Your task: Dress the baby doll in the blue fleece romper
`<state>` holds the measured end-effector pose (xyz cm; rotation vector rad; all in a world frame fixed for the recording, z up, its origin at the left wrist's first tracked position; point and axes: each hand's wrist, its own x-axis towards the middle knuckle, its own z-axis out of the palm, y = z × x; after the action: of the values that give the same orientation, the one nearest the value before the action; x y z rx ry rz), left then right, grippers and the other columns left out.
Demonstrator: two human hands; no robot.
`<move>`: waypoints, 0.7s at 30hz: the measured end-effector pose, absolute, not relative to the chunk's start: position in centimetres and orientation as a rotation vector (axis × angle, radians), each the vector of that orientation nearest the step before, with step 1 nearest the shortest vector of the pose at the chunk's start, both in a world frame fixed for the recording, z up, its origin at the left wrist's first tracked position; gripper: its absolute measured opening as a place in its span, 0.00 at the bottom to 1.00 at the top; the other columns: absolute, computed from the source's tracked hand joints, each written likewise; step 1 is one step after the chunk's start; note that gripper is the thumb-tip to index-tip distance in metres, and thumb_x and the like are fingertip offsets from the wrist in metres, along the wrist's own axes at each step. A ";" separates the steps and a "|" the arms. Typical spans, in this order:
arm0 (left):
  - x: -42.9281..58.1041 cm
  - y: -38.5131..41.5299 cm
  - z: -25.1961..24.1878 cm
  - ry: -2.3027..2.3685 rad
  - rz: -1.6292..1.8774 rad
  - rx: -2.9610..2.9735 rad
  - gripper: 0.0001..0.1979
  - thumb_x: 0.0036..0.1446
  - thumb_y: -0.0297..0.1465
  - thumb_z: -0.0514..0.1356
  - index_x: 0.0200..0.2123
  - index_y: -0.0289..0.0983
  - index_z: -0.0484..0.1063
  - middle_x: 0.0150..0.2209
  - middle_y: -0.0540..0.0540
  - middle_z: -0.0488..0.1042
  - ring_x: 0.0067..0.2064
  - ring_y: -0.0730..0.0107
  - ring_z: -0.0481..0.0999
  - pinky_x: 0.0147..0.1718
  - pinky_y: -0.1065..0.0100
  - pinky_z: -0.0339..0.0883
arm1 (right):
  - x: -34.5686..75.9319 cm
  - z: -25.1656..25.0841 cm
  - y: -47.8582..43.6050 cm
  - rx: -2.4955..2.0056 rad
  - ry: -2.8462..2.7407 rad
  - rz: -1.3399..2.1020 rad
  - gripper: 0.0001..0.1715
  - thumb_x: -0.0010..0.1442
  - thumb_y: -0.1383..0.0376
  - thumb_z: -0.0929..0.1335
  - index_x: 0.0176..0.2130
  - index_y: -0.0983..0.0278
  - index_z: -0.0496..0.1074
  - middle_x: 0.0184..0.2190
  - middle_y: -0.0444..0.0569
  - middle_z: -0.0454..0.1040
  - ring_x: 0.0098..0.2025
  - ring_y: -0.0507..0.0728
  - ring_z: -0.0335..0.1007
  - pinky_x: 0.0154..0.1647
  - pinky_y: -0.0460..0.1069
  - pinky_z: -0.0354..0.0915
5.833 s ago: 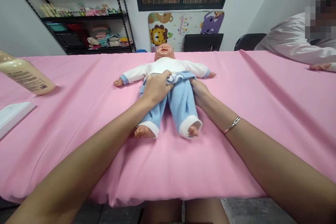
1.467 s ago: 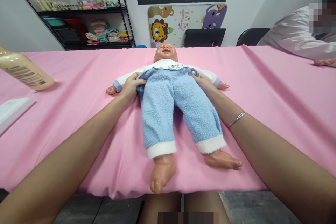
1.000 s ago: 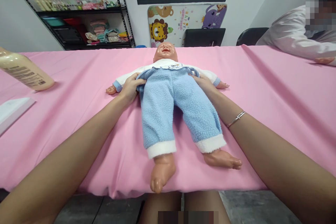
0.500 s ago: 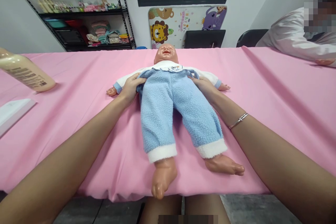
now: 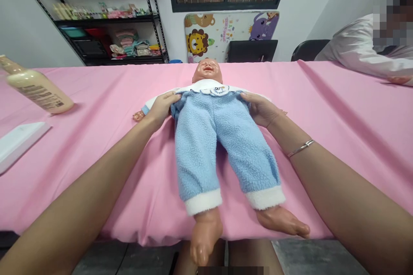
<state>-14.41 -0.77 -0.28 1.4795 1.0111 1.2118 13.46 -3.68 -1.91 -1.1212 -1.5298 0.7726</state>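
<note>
A baby doll (image 5: 207, 70) lies on its back, head away from me, its bare feet at the table's front edge. It wears a white top with a printed collar and fluffy light-blue trousers (image 5: 196, 150) with white cuffs. At the left side of the waistband, my left hand (image 5: 164, 109) is closed on the trousers, thumb on top. My right hand (image 5: 260, 107) grips the waistband on the other side, its fingers tucked partly out of sight. The doll's right-side arm is mostly hidden behind my right hand.
A pink cloth (image 5: 106, 146) covers the table. To the left lie a cream lotion bottle (image 5: 40, 90) and a white flat box (image 5: 22, 144). Another person's white sleeve (image 5: 358, 51) rests at the far right. Behind stand a shelf rack (image 5: 106, 20) and a dark monitor (image 5: 251, 51).
The doll's legs and feet sit lower in view, nearer the front edge. My right hand has shifted slightly outward and up along the waistband, while my left keeps its hold.
</note>
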 end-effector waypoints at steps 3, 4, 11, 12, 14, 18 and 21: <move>-14.1 -0.9 -0.3 1.117 1.315 1.513 0.08 0.47 0.29 0.61 0.33 0.38 0.66 0.24 0.52 0.66 0.25 0.73 0.64 0.24 0.71 0.57 | 12.9 -2.1 -3.4 -1.088 -1.446 0.952 0.14 0.58 0.65 0.69 0.44 0.69 0.75 0.43 0.53 0.74 0.51 0.60 0.68 0.50 0.55 0.65; -14.0 -0.9 -0.4 1.147 1.363 1.523 0.10 0.46 0.27 0.61 0.34 0.38 0.65 0.25 0.52 0.67 0.25 0.73 0.64 0.24 0.71 0.57 | 12.8 -2.3 -3.3 -1.092 -1.423 0.966 0.13 0.57 0.64 0.69 0.42 0.67 0.75 0.43 0.52 0.74 0.50 0.60 0.68 0.50 0.55 0.66; -14.1 -1.0 -0.9 1.197 1.596 1.888 0.10 0.45 0.18 0.58 0.27 0.37 0.64 0.33 0.49 0.70 0.37 0.69 0.71 0.35 0.68 0.66 | 12.7 -3.5 -2.9 -1.101 -1.344 0.951 0.04 0.52 0.64 0.71 0.33 0.59 0.74 0.41 0.52 0.73 0.46 0.61 0.70 0.43 0.55 0.69; -14.1 -1.1 -0.9 1.239 1.608 2.003 0.09 0.46 0.17 0.57 0.26 0.37 0.66 0.34 0.48 0.70 0.39 0.67 0.71 0.38 0.66 0.66 | 12.8 -3.4 -2.9 -1.094 -1.333 0.954 0.03 0.51 0.65 0.70 0.31 0.59 0.73 0.40 0.52 0.73 0.46 0.61 0.70 0.42 0.54 0.69; -14.1 -1.4 -0.8 1.358 1.611 2.220 0.10 0.48 0.17 0.57 0.25 0.38 0.71 0.35 0.47 0.70 0.43 0.64 0.70 0.44 0.62 0.66 | 12.8 -2.7 -3.0 -1.072 -1.313 0.955 0.02 0.51 0.65 0.70 0.30 0.59 0.72 0.39 0.51 0.73 0.44 0.59 0.71 0.40 0.53 0.70; -13.7 -2.0 -0.4 1.563 1.380 2.371 0.09 0.52 0.22 0.60 0.35 0.39 0.76 0.33 0.47 0.67 0.39 0.62 0.70 0.44 0.58 0.67 | 12.5 0.8 -3.3 -0.980 -1.291 1.003 0.06 0.52 0.65 0.69 0.34 0.59 0.71 0.35 0.47 0.73 0.38 0.54 0.71 0.36 0.49 0.70; -13.3 -2.5 -0.1 1.557 1.177 2.368 0.10 0.56 0.23 0.57 0.38 0.37 0.75 0.31 0.47 0.70 0.36 0.62 0.71 0.42 0.59 0.68 | 11.8 3.8 -3.2 -0.903 -1.219 1.063 0.14 0.50 0.69 0.69 0.40 0.60 0.72 0.33 0.45 0.73 0.33 0.52 0.70 0.32 0.47 0.70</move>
<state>-13.35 -2.50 -0.13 2.3679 1.5573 1.1770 11.84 -3.19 3.85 -0.9034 -1.2195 1.0632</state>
